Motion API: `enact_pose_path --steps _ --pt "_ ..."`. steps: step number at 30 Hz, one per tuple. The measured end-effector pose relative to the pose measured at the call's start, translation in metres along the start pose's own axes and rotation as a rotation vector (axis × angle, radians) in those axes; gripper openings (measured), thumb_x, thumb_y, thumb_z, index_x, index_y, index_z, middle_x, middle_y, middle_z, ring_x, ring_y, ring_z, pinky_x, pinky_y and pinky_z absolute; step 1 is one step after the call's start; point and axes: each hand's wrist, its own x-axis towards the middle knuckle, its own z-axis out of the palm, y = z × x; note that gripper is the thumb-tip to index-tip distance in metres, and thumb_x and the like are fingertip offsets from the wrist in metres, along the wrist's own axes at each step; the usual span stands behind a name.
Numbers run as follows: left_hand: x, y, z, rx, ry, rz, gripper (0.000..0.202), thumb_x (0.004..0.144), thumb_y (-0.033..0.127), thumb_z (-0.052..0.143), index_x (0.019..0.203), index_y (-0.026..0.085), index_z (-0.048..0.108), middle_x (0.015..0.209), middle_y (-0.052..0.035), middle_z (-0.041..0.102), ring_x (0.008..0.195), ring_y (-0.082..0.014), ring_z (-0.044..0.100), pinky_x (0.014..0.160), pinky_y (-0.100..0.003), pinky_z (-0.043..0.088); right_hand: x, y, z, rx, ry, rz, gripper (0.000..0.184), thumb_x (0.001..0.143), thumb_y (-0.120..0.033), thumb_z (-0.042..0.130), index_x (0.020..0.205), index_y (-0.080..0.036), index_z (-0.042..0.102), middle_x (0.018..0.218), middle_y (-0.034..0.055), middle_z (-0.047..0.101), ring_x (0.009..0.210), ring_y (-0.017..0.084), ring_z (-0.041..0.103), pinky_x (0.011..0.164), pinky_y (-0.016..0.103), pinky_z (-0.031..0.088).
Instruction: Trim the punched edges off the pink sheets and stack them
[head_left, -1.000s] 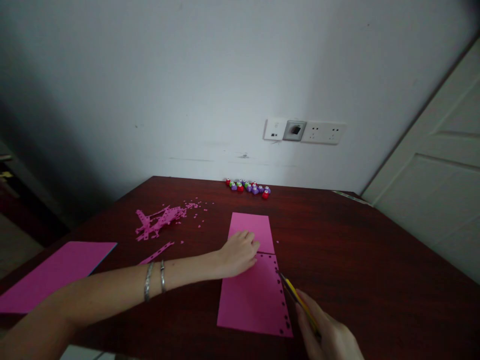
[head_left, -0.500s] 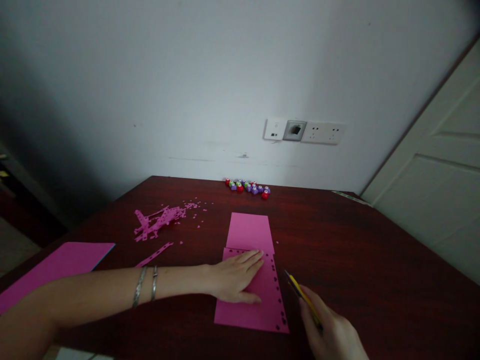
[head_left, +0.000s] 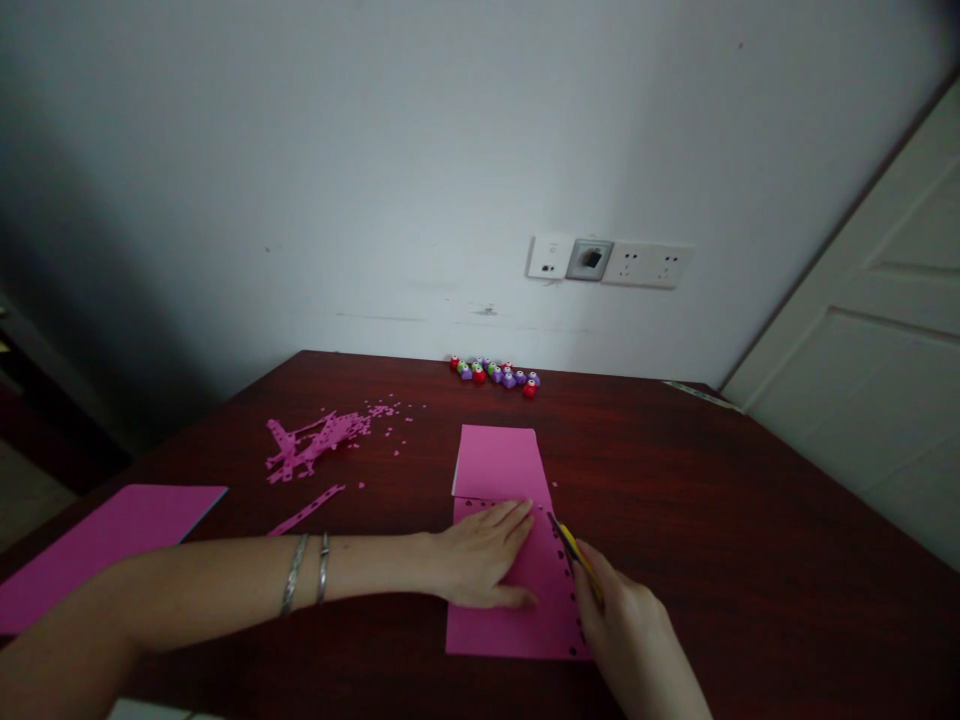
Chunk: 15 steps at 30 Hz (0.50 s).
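A pink punched sheet (head_left: 517, 620) lies near the table's front edge, with small holes along its top and right edges. My left hand (head_left: 480, 555) rests flat on it, fingers stretched out, two silver bangles on the wrist. My right hand (head_left: 626, 625) is closed around a yellow craft knife (head_left: 574, 555), whose tip touches the sheet's right edge near the holes. A second pink sheet (head_left: 499, 460) lies just behind, partly under the punched one.
Pink paper scraps (head_left: 319, 440) and a loose strip (head_left: 307, 510) lie at left, a larger pink sheet (head_left: 97, 550) at the far left edge. Several small coloured punches (head_left: 495, 374) stand by the wall. A door (head_left: 870, 350) is at right.
My left hand slid back from the far sheet onto the punched sheet and flattened. My right hand moved the knife forward and left until its tip met the sheet's right edge.
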Motion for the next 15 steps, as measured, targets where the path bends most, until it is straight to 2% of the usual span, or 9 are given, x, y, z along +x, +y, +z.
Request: enact_pose_path --steps 8,15 --pt "0.001 -0.001 0.004 -0.004 0.004 -0.017 0.089 0.082 0.064 0.033 0.141 0.0 0.012 0.147 -0.0231 0.013 0.137 -0.0317 0.012 0.109 -0.043 0.021 0.002 -0.001 0.003 -0.106 0.013 -0.024 0.038 0.084 -0.015 0.031 0.105 -0.016 0.063 0.059 0.0059 0.068 0.048 0.02 0.065 0.043 0.025 0.043" --pt "0.004 0.001 -0.01 0.016 -0.003 0.032 0.089 0.082 0.066 0.031 0.142 0.002 0.015 0.147 -0.0205 0.017 0.135 -0.032 0.018 0.108 -0.042 0.02 0.002 -0.002 0.003 -0.225 -0.062 0.007 0.038 0.085 -0.015 0.035 0.112 -0.019 0.062 0.059 0.0045 0.068 0.05 0.021 0.066 0.046 0.024 0.046"
